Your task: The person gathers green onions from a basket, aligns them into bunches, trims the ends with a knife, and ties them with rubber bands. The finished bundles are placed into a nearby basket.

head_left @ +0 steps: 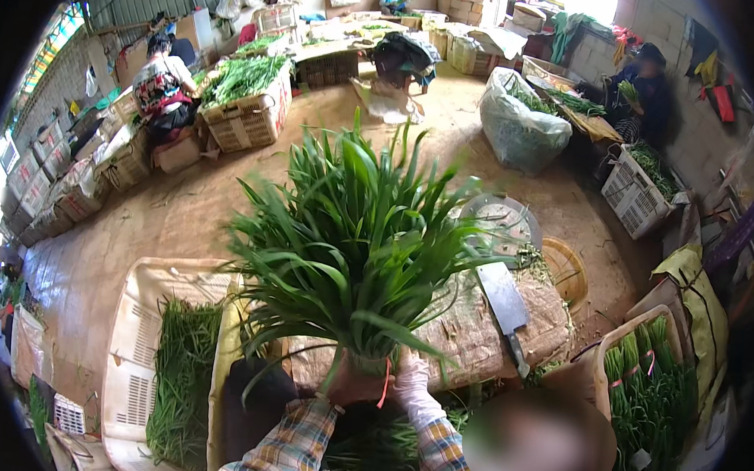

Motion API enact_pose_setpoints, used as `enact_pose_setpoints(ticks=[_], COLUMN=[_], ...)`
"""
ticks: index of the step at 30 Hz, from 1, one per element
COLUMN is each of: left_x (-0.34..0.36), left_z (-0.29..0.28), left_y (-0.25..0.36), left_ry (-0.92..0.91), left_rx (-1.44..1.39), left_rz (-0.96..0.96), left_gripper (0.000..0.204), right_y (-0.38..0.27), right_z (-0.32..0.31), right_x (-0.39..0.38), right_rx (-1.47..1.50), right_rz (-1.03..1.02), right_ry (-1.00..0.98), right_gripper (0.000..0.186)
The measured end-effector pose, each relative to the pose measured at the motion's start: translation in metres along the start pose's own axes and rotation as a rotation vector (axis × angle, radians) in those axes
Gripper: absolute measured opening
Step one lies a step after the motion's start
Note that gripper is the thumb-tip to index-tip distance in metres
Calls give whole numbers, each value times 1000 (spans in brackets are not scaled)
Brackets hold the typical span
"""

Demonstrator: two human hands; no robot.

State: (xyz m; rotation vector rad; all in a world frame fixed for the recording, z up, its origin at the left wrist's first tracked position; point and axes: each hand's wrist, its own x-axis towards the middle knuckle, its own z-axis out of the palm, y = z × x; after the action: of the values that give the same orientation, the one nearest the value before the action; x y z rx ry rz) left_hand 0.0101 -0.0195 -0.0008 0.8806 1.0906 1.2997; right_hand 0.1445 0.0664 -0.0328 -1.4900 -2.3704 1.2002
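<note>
"Over the near edge of the low bench (465, 346), what are we holding?"

"We have a bundle of long, strap-shaped green leaves (351, 234), held upright, its tips fanned wide and its base gathered tight. A red band (385, 384) dangles from that base."

"How do our hands stand?"

"Our left hand (352, 385) and right hand (406, 377) are both clamped around the base, one from each side. Plaid sleeves (291, 442) cover our forearms, and something pale covers the right wrist."

"Can we read any label?"

"Any marks on the crates are too small for us to make out."

"And the materials?"

"Creased brown wrapping covers the bench. On it we see a cleaver (502, 300), its broad metal blade rectangular, its handle dark. Beyond it lies a round grey board (503, 216), with a round amber-yellow basin (567, 269) nearby. To our left, a pale slotted plastic crate (132, 350) holds loose green stalks (183, 379); to our right, a tan crate (601, 383) holds green bunches (655, 412) tied with pink bands."
</note>
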Motion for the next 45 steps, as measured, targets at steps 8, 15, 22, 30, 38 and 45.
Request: enact_pose_setpoints(ticks=[8, 15, 22, 30, 38, 45], left_x=[0, 1, 3, 37, 83, 77], left_z=[71, 141, 82, 43, 36, 35], left_y=[6, 44, 130, 55, 59, 51], left_ry=[18, -618, -260, -264, -318, -91], left_rx=[-818, 335, 1463, 2057, 1941, 1876], left_rz=[-32, -220, 437, 242, 196, 387], left_gripper=[45, 58, 104, 105, 74, 57], right_y=[-61, 78, 147, 125, 109, 34], right_z=[-91, -168, -151, -155, -151, -126], right_x=[-36, -23, -18, -18, -42, -99], right_rx=[-7, -588, -406, -323, 67, 564], right_rz=[-639, -44, 156, 234, 106, 11], right_ry=[403, 590, 652, 622, 906, 526], right_gripper=[71, 71, 69, 64, 53, 25])
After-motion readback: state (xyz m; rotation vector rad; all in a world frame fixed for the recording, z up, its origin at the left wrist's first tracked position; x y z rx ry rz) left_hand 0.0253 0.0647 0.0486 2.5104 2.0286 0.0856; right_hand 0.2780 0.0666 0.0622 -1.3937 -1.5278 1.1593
